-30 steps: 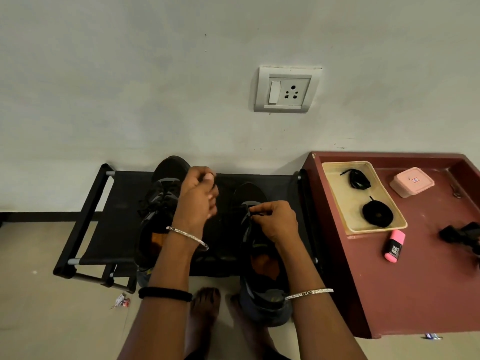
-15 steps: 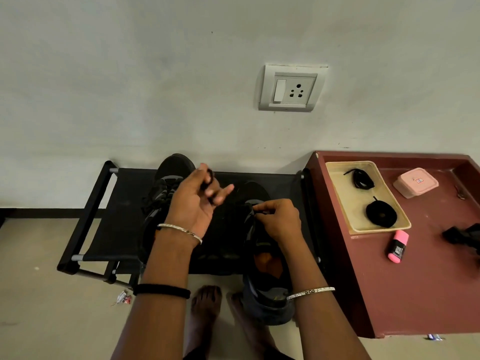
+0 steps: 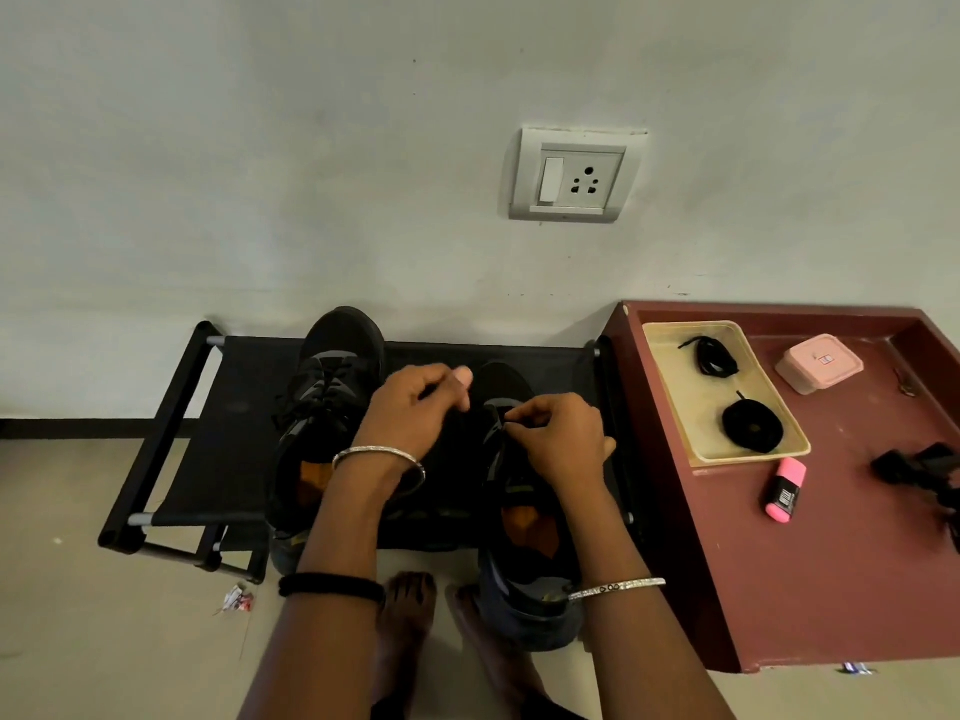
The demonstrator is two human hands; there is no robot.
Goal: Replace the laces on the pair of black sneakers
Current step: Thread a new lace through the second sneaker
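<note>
The right sneaker overhangs the rack's front edge, within easy reach. The right hand pinches its lace at the eyelets. The left hand, fingers curled, seems to grip the free end, likely to draw it through. The left sneaker stands laced alongside. Coiled laces wait in a tray. The highlighter's label is unreadable.

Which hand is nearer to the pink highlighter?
Right. The right hand pinches a lace at the right sneaker, left of the highlighter; the left hand is farther left, between the two sneakers.
</note>
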